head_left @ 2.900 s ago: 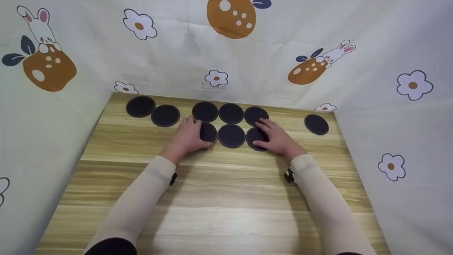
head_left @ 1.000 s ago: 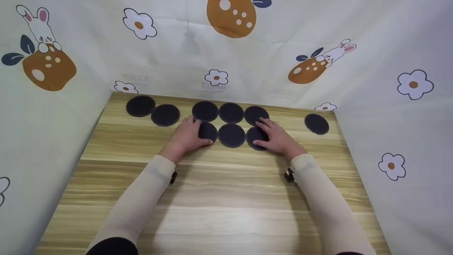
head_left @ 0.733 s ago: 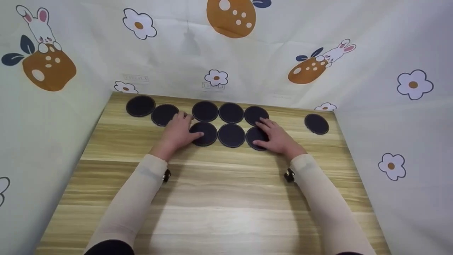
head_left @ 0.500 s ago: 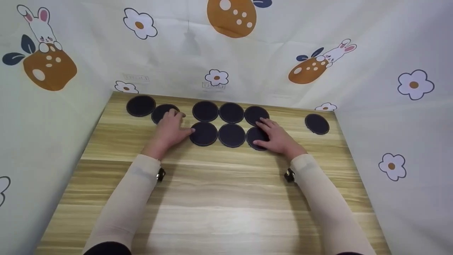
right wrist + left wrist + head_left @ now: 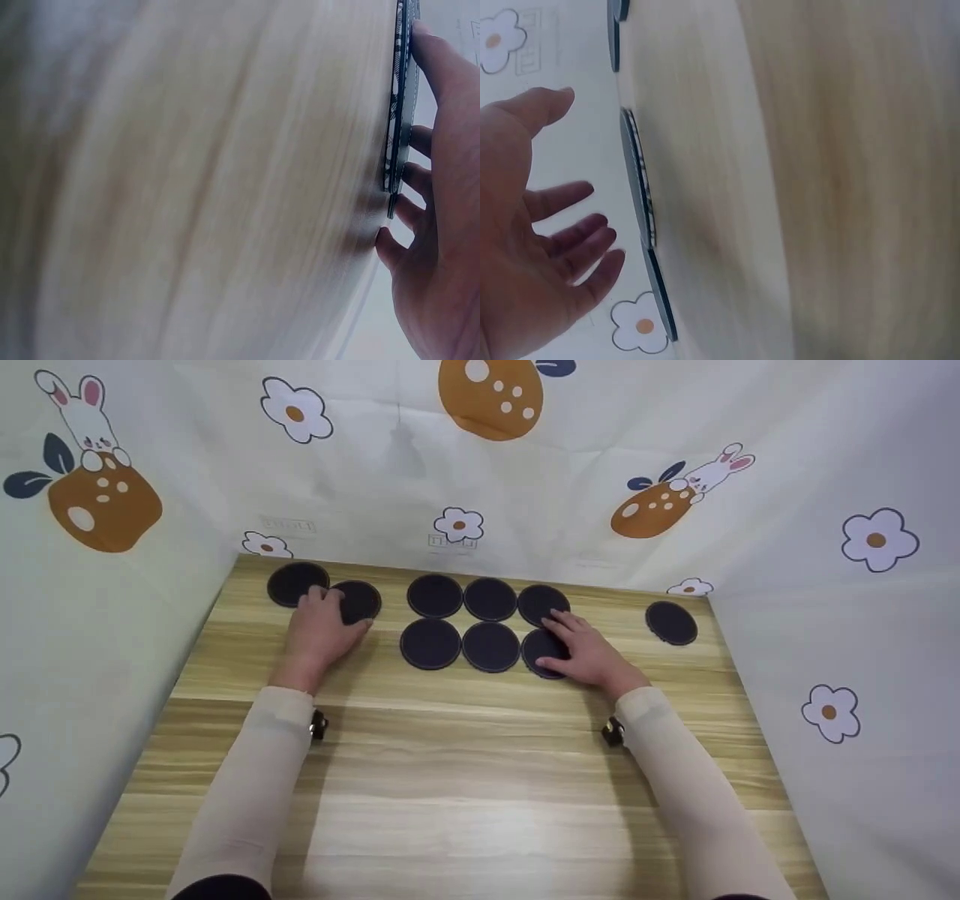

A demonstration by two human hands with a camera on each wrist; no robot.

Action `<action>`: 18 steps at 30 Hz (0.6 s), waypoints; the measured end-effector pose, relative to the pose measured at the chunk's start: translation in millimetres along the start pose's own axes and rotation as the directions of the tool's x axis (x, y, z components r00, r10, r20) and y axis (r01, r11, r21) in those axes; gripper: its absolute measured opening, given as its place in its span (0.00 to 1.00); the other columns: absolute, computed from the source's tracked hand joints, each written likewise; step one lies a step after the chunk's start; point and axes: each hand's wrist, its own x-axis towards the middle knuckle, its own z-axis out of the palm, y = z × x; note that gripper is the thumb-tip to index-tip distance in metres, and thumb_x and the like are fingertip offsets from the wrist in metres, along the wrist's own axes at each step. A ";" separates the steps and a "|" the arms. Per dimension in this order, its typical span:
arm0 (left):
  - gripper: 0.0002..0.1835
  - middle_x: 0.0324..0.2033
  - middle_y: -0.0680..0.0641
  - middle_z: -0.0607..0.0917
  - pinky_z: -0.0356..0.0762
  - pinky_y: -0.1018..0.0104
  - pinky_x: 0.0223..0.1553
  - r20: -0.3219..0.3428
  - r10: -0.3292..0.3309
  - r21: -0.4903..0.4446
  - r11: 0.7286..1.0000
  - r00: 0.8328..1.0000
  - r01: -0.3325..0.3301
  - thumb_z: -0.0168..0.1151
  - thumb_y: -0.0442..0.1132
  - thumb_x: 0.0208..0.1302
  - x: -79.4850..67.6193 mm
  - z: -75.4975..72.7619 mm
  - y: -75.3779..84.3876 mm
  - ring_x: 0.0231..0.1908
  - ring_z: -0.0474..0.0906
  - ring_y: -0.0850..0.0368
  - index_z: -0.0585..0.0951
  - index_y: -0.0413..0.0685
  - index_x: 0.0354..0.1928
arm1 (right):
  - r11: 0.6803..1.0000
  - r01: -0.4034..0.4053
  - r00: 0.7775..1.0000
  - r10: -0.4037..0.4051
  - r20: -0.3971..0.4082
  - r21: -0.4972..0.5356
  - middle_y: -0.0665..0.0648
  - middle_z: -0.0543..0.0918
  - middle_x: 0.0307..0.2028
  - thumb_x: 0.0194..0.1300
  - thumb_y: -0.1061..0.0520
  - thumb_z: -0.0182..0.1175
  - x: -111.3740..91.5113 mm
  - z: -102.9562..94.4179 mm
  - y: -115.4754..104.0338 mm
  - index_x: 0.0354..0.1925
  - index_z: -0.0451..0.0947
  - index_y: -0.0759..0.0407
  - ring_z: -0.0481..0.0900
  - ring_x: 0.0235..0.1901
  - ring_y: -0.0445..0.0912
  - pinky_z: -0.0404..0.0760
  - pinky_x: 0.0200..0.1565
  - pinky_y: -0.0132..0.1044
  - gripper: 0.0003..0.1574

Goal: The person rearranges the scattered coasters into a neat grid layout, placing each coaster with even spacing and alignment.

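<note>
Round black coasters with stitched rims lie flat on the wooden table. My left hand (image 5: 319, 630) is over a coaster (image 5: 362, 600) at the back left, thumb and fingers spread; in the left wrist view a gap separates the hand (image 5: 536, 217) from the coaster (image 5: 636, 180). My right hand (image 5: 589, 652) rests at the front right coaster (image 5: 541, 649) of two rows. In the right wrist view its thumb (image 5: 431, 52) touches a coaster (image 5: 401, 105) and some fingertips reach the table. A front left coaster (image 5: 430, 643) and a front middle coaster (image 5: 491, 646) complete that row.
Behind stand three coasters in a row, the middle one (image 5: 490, 599) among them. Another coaster (image 5: 298, 584) lies at the far left, one more coaster (image 5: 671, 622) at the far right. Patterned cloth walls (image 5: 360, 480) enclose the wooden table (image 5: 465, 780) on three sides.
My left hand has left the front left coaster and moved left, over the coasters at the back left. That front coaster shows whole now. The right hand has stayed in place.
</note>
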 end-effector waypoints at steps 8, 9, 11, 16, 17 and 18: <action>0.61 0.77 0.13 0.55 0.60 0.28 0.78 0.012 -0.135 -0.007 0.991 0.991 0.135 0.68 0.67 0.71 4.7 2.4 -4.5 0.77 0.55 0.15 0.58 0.17 0.79 | 1.000 -0.013 1.000 0.014 0.017 -0.009 0.61 0.58 0.87 0.74 0.27 0.66 -0.2 0.3 0.6 0.86 0.63 0.54 0.53 0.85 0.66 0.57 0.81 0.67 0.58; 0.62 0.78 0.13 0.54 0.58 0.28 0.78 0.015 -0.141 -0.014 0.990 0.990 0.141 0.69 0.67 0.71 5.3 3.1 -4.2 0.78 0.54 0.15 0.58 0.16 0.79 | 1.000 -0.013 1.000 0.013 0.017 -0.010 0.61 0.58 0.87 0.74 0.27 0.66 -0.3 0.5 0.8 0.87 0.63 0.54 0.53 0.85 0.66 0.57 0.81 0.67 0.58; 0.63 0.78 0.13 0.52 0.56 0.29 0.80 0.023 -0.149 -0.018 0.989 0.989 0.149 0.68 0.68 0.71 6.9 4.7 -3.6 0.79 0.53 0.16 0.56 0.16 0.79 | 1.000 -0.011 1.000 0.011 0.018 -0.012 0.61 0.57 0.87 0.74 0.26 0.65 -0.1 1.4 1.5 0.87 0.63 0.53 0.53 0.85 0.66 0.57 0.81 0.66 0.58; 0.65 0.78 0.12 0.52 0.54 0.31 0.81 0.044 -0.158 0.022 0.987 0.986 0.157 0.66 0.70 0.71 11.2 8.2 0.0 0.79 0.52 0.16 0.55 0.13 0.79 | 1.000 -0.013 1.000 0.013 0.021 -0.005 0.61 0.57 0.87 0.74 0.26 0.65 -0.2 1.9 2.3 0.87 0.62 0.54 0.52 0.85 0.65 0.56 0.81 0.65 0.58; 0.65 0.78 0.11 0.52 0.55 0.32 0.81 0.048 -0.158 0.039 0.987 0.986 0.157 0.65 0.71 0.72 12.3 8.8 1.1 0.79 0.52 0.16 0.55 0.13 0.78 | 1.000 -0.019 1.000 0.019 0.025 -0.005 0.60 0.56 0.87 0.74 0.26 0.65 -0.4 1.3 1.9 0.87 0.62 0.53 0.52 0.85 0.65 0.56 0.82 0.65 0.58; 0.65 0.77 0.11 0.53 0.55 0.32 0.81 0.051 -0.158 0.057 0.986 0.986 0.155 0.64 0.71 0.72 13.4 9.6 2.5 0.79 0.52 0.16 0.55 0.12 0.78 | 1.000 -0.023 0.999 0.023 0.026 -0.001 0.60 0.56 0.87 0.74 0.26 0.65 -0.6 0.7 1.5 0.87 0.62 0.53 0.52 0.85 0.65 0.56 0.82 0.65 0.58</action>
